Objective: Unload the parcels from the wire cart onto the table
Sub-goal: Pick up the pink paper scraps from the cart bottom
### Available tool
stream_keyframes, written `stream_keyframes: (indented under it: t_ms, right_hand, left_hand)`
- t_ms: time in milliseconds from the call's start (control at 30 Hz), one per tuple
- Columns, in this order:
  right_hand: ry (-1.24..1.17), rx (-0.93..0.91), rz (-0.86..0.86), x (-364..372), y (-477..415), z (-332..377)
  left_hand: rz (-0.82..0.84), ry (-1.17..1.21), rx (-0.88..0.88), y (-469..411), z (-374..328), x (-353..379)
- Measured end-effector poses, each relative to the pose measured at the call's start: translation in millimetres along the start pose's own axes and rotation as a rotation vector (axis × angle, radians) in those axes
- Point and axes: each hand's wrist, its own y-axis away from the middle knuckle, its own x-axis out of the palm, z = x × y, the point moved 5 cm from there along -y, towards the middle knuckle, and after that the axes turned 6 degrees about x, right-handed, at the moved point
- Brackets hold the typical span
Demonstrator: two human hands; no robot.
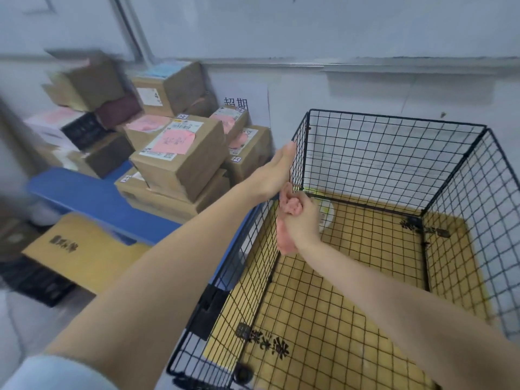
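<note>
Wall sign (247, 94) reads "超期"; box label (150, 97) shows "4".

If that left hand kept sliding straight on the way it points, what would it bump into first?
Probably the wall behind the wire cart, near the paper sign; the left hand points along the cart's side panel, though depth is unclear.

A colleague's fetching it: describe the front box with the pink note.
Find the blue table left of the wire cart. Its parcel pile has a flat carton in front. The cardboard box atop it stands foremost, pink note between two white labels.
</note>
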Motion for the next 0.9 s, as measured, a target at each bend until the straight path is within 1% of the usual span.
stream_keyframes:
  t_ms: [133,267,367,433,567,667,733,800,900]
  right_hand:
    - [0.071,0.161,0.026,26,6,-59]
    - [0.078,0.308,0.050,41,3,-103]
    - [0.136,0.357,0.072,42,2,-116]
    - [0.161,0.361,0.050,44,4,-117]
    - [0.133,0.388,0.002,41,8,-106]
    - [-0.039,0.466,0.037,32,13,-92]
    - [-0.157,0.490,0.073,23,20,-71]
    - [-0.250,0.472,0.116,12,29,-41]
    - [-0.310,0.357,0.155,-4,43,8]
  left_hand:
    - [-0.007,-0.020,0.054,9,-1,-2]
    - [-0.006,-0.056,0.086,8,-3,-3]
    - [-0.008,-0.062,0.076,5,0,-4]
    - [-0.006,-0.074,0.078,4,1,-3]
    - [-0.017,-0.062,0.067,3,1,-3]
    - [-0.026,-0.026,0.064,1,4,-2]
    - [-0.041,0.000,0.051,-2,7,-3]
    - [-0.073,0.015,0.033,-3,11,-4]
    - [-0.096,0.022,0.020,1,12,-5]
